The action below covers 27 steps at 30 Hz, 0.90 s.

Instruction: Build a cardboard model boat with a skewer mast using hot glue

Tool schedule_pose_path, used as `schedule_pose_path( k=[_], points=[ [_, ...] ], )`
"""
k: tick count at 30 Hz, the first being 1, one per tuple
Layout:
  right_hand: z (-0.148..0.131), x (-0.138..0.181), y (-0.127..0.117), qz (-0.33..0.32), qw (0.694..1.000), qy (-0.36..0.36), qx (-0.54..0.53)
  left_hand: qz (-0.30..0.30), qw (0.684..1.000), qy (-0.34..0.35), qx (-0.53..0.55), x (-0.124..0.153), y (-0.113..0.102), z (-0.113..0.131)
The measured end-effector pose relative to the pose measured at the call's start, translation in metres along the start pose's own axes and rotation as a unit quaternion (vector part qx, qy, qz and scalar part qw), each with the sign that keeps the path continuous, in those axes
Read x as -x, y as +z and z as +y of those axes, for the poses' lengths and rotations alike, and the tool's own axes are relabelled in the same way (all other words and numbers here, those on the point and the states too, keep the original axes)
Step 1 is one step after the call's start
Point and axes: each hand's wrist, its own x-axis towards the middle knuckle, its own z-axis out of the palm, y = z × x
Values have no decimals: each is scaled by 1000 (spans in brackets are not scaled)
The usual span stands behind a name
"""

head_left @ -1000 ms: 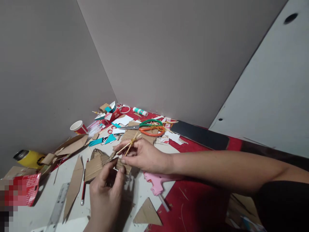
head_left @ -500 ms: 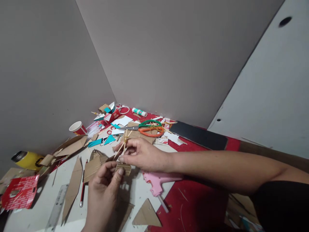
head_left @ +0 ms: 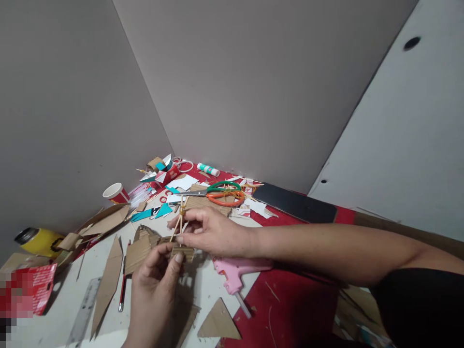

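Note:
My right hand (head_left: 212,232) reaches in from the right and pinches a small bundle of thin wooden sticks (head_left: 180,220) tied together near the top, held almost upright. Just below it, my left hand (head_left: 155,285) comes up from the bottom edge and pinches a small piece of corrugated cardboard (head_left: 183,253) between thumb and fingers. The foot of the sticks meets the top of this cardboard piece. Both hands hover over a white sheet (head_left: 54,319) on the table.
A pink glue gun (head_left: 235,273) lies under my right wrist. Green and orange scissors (head_left: 223,192), a glue stick (head_left: 209,169), a black phone (head_left: 295,203), a paper cup (head_left: 115,192), a yellow can (head_left: 38,240), a ruler (head_left: 83,314), a pencil (head_left: 122,290) and several cardboard scraps (head_left: 219,321) litter the red table.
My right hand has turned the stick bundle from a slant to nearly upright and brought it down a little onto the cardboard piece; my left hand has shifted slightly left with it.

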Motion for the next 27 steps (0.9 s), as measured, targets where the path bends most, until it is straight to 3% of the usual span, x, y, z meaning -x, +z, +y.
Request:
schedule_pose_path(
  k=[8, 11, 14, 18, 22, 27],
  points=[
    [-9, 17, -24, -48, 988, -50, 139, 28, 999, 17, 18, 3, 1, -1],
    [-9, 37, -37, -45, 978, -29, 200, 62, 998, 17, 21, 2, 0, -4],
    [-11, 56, -46, -52, 970, -6, 238, 55, 998, 12, 26, 1, 0, -7],
    [-9, 74, -48, -77, 919, -46, 385, 57, 997, -10, 43, 1, 3, -5],
    [6, 85, -47, -107, 859, -9, 501, 66, 995, -25, 64, 2, 5, -1],
    [24, 93, -48, -132, 852, -14, 506, 69, 994, -31, 75, 2, 4, -4]
  ],
)
